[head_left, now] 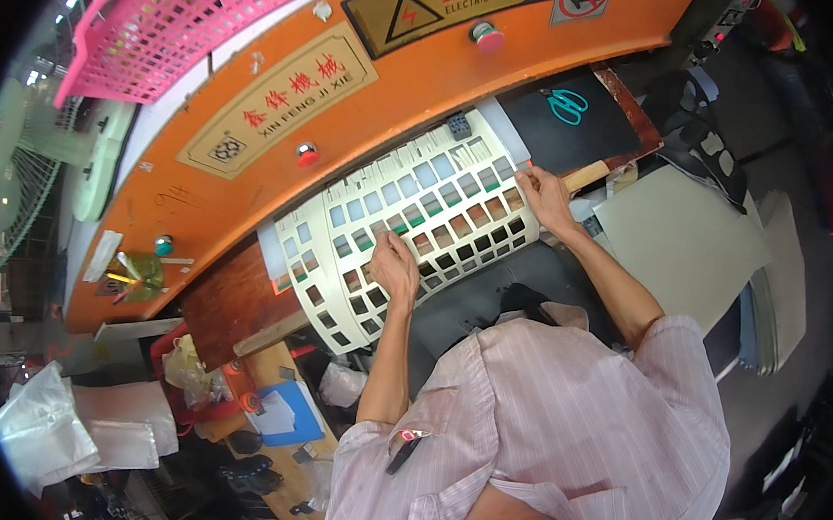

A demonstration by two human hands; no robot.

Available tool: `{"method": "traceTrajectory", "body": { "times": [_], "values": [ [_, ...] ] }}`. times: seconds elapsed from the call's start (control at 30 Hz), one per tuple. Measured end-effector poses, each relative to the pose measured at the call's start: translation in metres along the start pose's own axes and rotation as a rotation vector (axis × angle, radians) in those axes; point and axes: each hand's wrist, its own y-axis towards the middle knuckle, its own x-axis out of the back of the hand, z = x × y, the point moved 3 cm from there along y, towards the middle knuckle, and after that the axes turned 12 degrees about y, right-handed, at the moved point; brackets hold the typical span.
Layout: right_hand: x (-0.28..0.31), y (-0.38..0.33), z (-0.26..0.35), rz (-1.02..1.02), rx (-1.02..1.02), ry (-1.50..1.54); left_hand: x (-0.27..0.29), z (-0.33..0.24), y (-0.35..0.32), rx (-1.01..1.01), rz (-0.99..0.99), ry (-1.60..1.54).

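Observation:
A white sheet [330,264] with rows of rectangular cut-out windows lies in front of the orange machine, its near edge curving down towards me. Dark, brown, green and pale patches show through the windows. My left hand [396,266] is closed, its curled fingers gripping the sheet between windows left of its middle. At the right edge, my right hand [548,200] pinches the sheet between thumb and fingers. A small dark block [459,126] rests at the sheet's far edge.
The orange machine [393,80] has push buttons and signs. Teal-handled scissors [568,107] lie on a black surface at the right. A pink basket [185,17] stands upper left, above a fan [23,166]. Pale sheets [682,224] are stacked at the right; plastic bags [50,426] lie lower left.

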Motion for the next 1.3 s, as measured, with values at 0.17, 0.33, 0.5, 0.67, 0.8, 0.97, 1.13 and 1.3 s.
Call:
{"method": "traceTrajectory", "body": {
  "times": [0.17,0.33,0.5,0.67,0.8,0.97,1.13,1.3],
  "values": [
    [-0.017,0.063,0.041,-0.054,0.231,-0.309,0.000,0.004,0.006,0.082,0.184,-0.088],
    [-0.087,0.134,0.054,0.340,0.339,-0.220,-0.002,0.017,0.000,0.108,0.305,-0.082],
    [-0.114,0.119,0.019,0.682,0.323,-0.177,0.000,0.037,-0.040,0.152,0.264,-0.075],
    [-0.104,0.122,-0.008,0.806,0.211,-0.022,-0.005,0.048,-0.052,0.293,0.376,-0.127],
    [-0.106,0.147,-0.017,0.745,-0.178,0.192,-0.002,0.050,-0.050,0.352,0.463,-0.185],
    [-0.068,0.174,-0.045,0.302,-0.577,0.292,0.006,0.056,-0.059,0.411,0.552,-0.199],
    [-0.026,0.177,-0.063,0.424,0.067,-0.362,0.020,0.045,-0.065,0.465,0.500,-0.182],
    [-0.019,0.166,-0.070,0.501,0.077,-0.456,0.036,0.031,-0.061,0.470,0.437,-0.198]
  ]
}}
